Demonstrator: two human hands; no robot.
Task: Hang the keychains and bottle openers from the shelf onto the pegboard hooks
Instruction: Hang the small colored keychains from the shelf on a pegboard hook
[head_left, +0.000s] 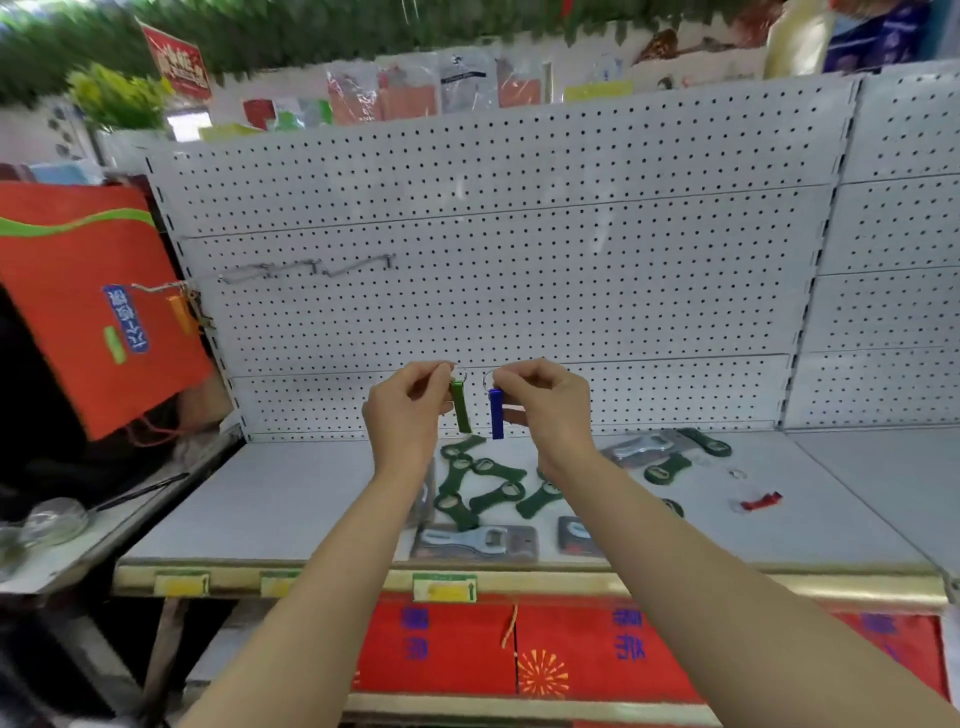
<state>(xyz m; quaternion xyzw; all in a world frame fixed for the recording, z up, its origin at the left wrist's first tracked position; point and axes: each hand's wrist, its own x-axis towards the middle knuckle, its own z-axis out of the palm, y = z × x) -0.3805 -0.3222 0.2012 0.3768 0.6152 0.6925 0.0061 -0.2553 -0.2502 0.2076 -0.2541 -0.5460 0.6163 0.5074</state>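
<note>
My left hand (410, 405) pinches the ring of a green keychain (461, 405), which dangles in front of the pegboard (519, 234). My right hand (545, 400) pinches the ring of a blue keychain (496, 413) right beside it. Both hang above the grey shelf (291, 499). Several dark green bottle openers (483, 488) lie on the shelf under my hands, with more openers (675, 457) to the right. Carded metal openers (475, 540) lie near the front edge. Two bare hooks (311, 270) stick out of the pegboard at upper left. An orange keychain (182, 314) hangs on a hook at the far left.
A red bag (78, 301) hangs left of the pegboard. A small red item (761, 501) and a loose ring (737, 473) lie on the shelf's right part. A side table with a glass bowl (52, 519) stands at lower left. Red packages (519, 649) fill the shelf below.
</note>
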